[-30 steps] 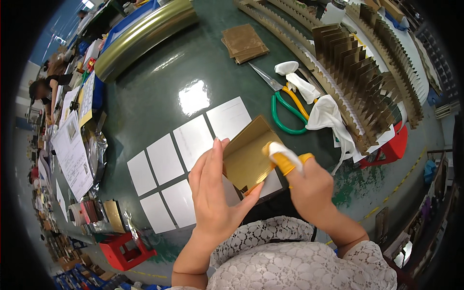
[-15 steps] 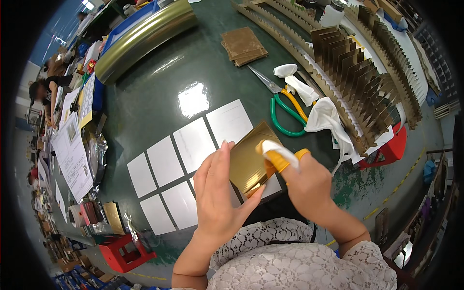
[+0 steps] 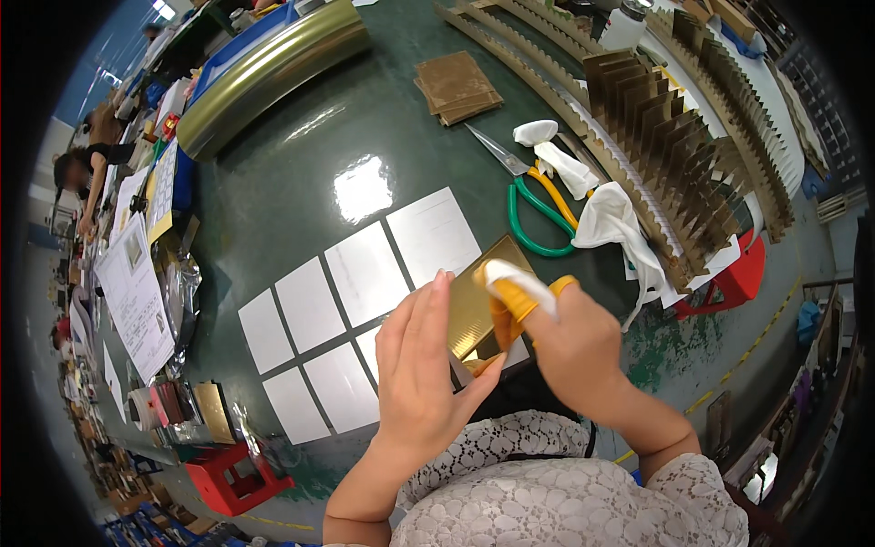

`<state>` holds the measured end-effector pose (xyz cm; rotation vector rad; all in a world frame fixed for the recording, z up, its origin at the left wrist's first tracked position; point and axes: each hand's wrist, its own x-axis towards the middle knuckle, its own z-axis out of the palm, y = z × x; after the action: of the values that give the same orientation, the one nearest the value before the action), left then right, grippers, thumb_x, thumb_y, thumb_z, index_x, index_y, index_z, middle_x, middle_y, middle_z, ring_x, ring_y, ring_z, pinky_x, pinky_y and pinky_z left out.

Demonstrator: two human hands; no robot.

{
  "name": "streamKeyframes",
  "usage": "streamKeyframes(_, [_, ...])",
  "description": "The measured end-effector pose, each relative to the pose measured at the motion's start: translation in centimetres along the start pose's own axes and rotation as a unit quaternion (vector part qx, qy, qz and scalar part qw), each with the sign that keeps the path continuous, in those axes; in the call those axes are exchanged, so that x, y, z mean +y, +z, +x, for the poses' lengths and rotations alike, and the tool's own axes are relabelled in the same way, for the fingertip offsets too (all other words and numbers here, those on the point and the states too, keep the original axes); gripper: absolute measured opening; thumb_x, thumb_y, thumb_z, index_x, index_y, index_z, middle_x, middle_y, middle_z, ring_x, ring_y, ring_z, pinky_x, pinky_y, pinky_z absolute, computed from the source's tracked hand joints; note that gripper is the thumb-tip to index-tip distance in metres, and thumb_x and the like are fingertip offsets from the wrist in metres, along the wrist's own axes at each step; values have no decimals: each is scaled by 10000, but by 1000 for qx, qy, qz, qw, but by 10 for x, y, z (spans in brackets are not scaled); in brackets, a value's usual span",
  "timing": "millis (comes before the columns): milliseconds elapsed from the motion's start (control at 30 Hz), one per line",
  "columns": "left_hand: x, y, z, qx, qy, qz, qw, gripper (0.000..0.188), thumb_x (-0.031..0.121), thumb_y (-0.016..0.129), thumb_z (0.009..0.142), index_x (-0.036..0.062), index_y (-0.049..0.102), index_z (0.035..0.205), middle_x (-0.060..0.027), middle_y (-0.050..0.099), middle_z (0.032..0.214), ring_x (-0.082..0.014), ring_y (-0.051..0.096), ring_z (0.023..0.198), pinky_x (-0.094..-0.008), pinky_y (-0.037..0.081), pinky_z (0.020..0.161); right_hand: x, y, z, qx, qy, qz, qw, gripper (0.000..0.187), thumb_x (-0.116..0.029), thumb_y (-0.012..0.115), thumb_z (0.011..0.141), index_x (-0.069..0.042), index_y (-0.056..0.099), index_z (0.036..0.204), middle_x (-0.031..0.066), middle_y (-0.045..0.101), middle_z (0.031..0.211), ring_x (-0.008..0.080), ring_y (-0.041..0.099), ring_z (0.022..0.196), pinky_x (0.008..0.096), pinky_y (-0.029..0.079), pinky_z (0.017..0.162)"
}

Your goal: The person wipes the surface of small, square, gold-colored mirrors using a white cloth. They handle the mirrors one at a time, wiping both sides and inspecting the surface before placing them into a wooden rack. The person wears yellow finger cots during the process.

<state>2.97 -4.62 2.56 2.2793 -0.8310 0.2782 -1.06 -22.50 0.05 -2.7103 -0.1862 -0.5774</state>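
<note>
A shiny gold panel (image 3: 476, 305) is held up at a tilt over the near edge of the table. My left hand (image 3: 415, 356) grips its left and lower edges, thumb at the bottom corner and fingers straight along the side. My right hand (image 3: 576, 342) has yellow covers on its fingers and a white cloth (image 3: 518, 279) along the forefinger. Its curled fingers press against the panel's right part, and they hide the contact. Behind the panel, white rectangular cards (image 3: 367, 272) lie in two rows on the dark green table, partly covered by my left hand.
Scissors with green and yellow handles (image 3: 513, 214) lie beside crumpled white cloths (image 3: 609, 221). Brown square plates (image 3: 456, 84) are stacked farther back. Slotted racks (image 3: 670, 137) stand on the right, some holding upright plates. A gold roll (image 3: 273, 77) lies far left, papers (image 3: 137, 287) nearer.
The gold panel has shifted slightly right and turned in my left hand, which moved right with it. My right hand has moved only slightly on the panel.
</note>
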Motion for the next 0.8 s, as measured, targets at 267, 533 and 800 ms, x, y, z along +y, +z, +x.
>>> streamKeyframes(267, [3,-2,-3,3,3,-10,1000,950,59,840,625,-45,345,1429,-184,522,1321,-331,513,1169,-408,384,985,9,-1,9,31,8,-28,999,167,-152,672,735,-119,670,899,48,438,716,222,538,600,331,422,458])
streamKeyframes(533, [2,1,-3,-6,0,-19,1000,965,48,842,620,-45,334,1435,-182,532,1310,-327,514,1164,-406,396,977,-14,-2,4,6,-25,-3,1000,286,-182,669,739,-153,701,1021,52,441,754,205,543,609,325,428,466])
streamKeyframes(800, [1,-9,-3,-5,0,10,1000,1004,28,847,612,-38,300,1451,-177,549,1303,-320,515,1155,-390,417,973,24,-4,7,16,57,-82,995,401,-90,639,785,-137,670,1182,81,471,778,238,568,625,352,467,517])
